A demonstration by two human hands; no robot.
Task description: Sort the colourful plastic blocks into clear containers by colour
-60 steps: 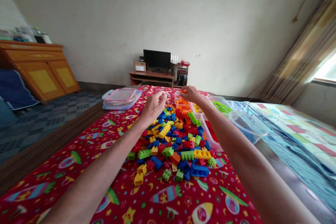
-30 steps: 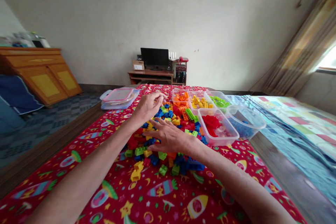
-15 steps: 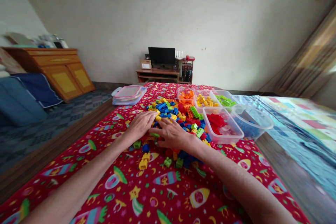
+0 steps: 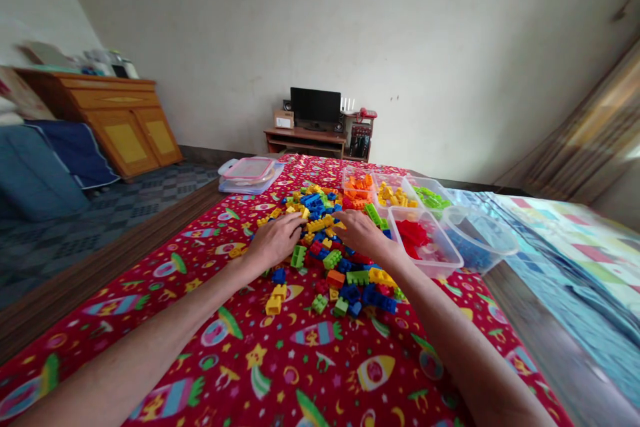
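A: What lies nearer the body than the left hand (image 4: 277,240) and the right hand (image 4: 364,233)?

B: The red patterned cloth (image 4: 280,390), then two yellow bricks (image 4: 273,305), touching, just on the near side of the left hand.

A: And the grip itself?

B: Both hands are palm down with fingers lightly bent, tips at the pile of bricks (image 4: 333,258). I can't tell whether either has hold of one; the undersides are hidden.

A: Where's the pile, exactly?

B: Between the two hands, spreading toward the body below them and out past the fingertips.

A: How would one brick handle?

B: I'd judge it light, stiff and hard to break, its smooth walls perhaps a little slippery. Best pinched across two opposite sides, thumb against fingertips; a long one at its middle.

A: Beside and beyond the grip?

B: Just right of the right hand, a box of red bricks (image 4: 435,269); farther right, a round tub (image 4: 510,245). Past the right fingertips, a box of orange bricks (image 4: 346,180). Beyond the left hand, stacked lids (image 4: 249,169); farthest, a monitor (image 4: 316,105).
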